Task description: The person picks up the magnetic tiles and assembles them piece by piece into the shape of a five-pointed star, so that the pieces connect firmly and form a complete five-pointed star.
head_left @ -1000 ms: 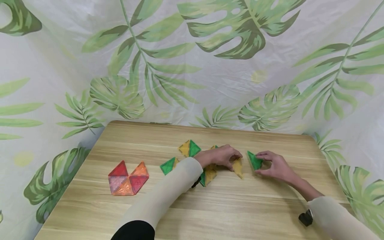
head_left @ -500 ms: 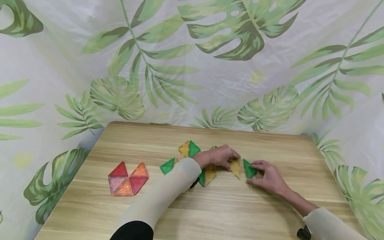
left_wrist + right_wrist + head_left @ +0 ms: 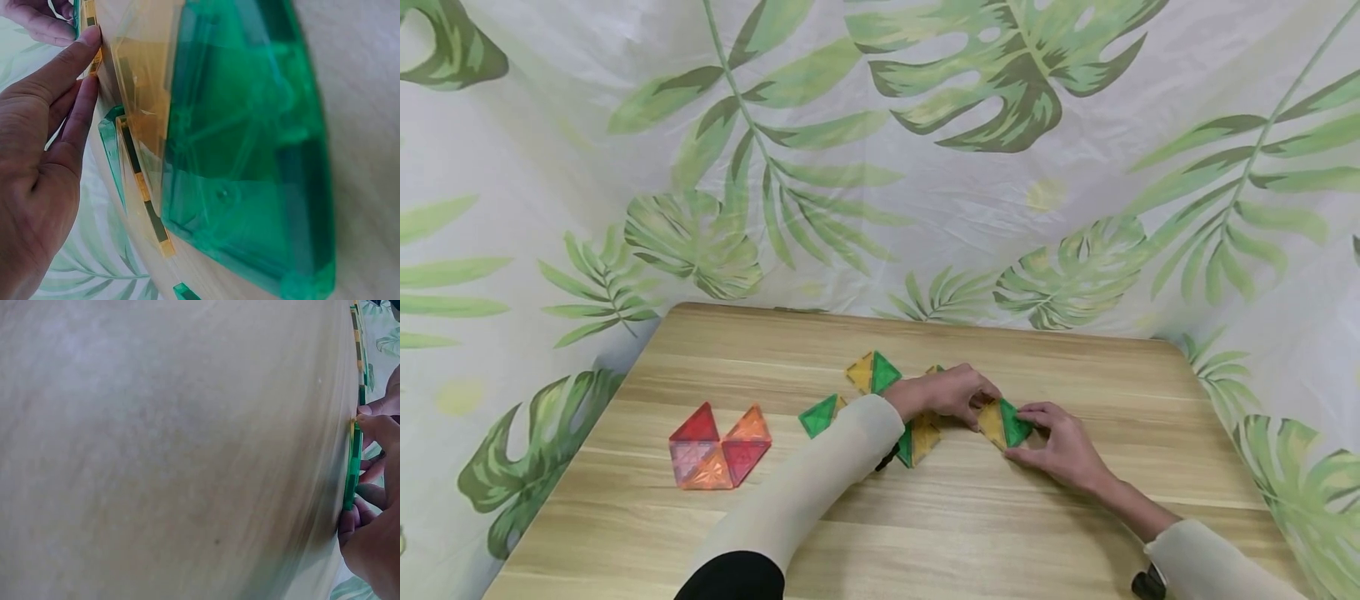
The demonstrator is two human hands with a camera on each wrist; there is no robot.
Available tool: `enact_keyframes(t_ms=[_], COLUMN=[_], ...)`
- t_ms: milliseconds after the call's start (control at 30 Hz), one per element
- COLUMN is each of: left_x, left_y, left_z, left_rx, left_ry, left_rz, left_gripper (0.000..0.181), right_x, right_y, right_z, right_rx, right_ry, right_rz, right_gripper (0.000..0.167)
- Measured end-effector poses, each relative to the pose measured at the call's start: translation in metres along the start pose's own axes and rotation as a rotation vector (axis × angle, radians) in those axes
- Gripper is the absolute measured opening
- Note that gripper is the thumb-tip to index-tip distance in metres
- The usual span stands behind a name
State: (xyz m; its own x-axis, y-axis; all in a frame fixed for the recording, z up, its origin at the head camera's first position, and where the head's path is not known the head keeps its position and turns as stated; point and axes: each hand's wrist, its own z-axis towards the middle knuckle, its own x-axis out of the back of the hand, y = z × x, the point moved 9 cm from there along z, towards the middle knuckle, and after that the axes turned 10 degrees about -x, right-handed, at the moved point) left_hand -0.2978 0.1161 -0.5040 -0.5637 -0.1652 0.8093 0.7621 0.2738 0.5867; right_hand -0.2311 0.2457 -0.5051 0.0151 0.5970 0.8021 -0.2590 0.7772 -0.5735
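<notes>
In the head view, a yellow triangular magnetic tile (image 3: 992, 425) lies edge to edge with a green triangular magnetic tile (image 3: 1014, 423) right of the table's middle. My left hand (image 3: 957, 392) pinches the yellow tile from its left side. The green one is held by my right hand (image 3: 1066, 447), thumb at the near corner and fingers at the far side. Seen from the left wrist, my left hand (image 3: 47, 131) has thumb and finger on a yellow tile's edge. The right wrist view catches the green tile (image 3: 352, 469) edge-on, with my right hand (image 3: 378, 525) on it.
Other yellow-and-green tile pairs lie around my left forearm, one behind it (image 3: 874, 372) and one in front (image 3: 917, 440); the sleeve partly hides some. Red, pink and orange tiles (image 3: 707, 467) form a joined group at left on the wooden table (image 3: 1000, 533).
My right hand has moved left and nearer, bringing the green tile from a tilted position apart to flat against the yellow tile. My left hand has stayed nearly still.
</notes>
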Motion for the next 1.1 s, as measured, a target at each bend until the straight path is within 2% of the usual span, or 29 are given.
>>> enact_keyframes(t_ms=[333,433,533,600,700,900,1100], left_x=[0.001,0.006,0.016,0.024,0.037,0.061,0.08], left_y=[0.001,0.002,0.003,0.004,0.006,0.004,0.008], left_z=[-0.002,-0.009,-0.021,-0.033,-0.056,-0.113,-0.168], left_rx=[0.014,0.022,0.023,0.028,0.032,0.076,0.117], left_ry=[-0.004,0.02,0.05,0.068,0.095,0.155,0.196], left_rz=[-0.005,0.012,0.055,0.064,0.066,0.036,0.098], left_gripper=[0.067,0.068,0.066,0.063,0.061,0.063,0.062], right_x=[0.002,0.006,0.012,0.015,0.011,-0.01,-0.036], right_y=[-0.004,-0.011,-0.022,-0.033,-0.049,-0.084,-0.127], right_z=[-0.001,0.002,0.007,0.01,0.015,0.024,0.034], right_rx=[0.005,0.024,0.052,0.077,0.1,0.115,0.195], right_ry=[0.005,0.023,0.051,0.058,0.026,-0.096,-0.163], right_rz=[-0.018,-0.027,-0.024,-0.025,-0.02,0.049,0.092], right_gripper=[0.063,0.06,0.055,0.052,0.05,0.049,0.051])
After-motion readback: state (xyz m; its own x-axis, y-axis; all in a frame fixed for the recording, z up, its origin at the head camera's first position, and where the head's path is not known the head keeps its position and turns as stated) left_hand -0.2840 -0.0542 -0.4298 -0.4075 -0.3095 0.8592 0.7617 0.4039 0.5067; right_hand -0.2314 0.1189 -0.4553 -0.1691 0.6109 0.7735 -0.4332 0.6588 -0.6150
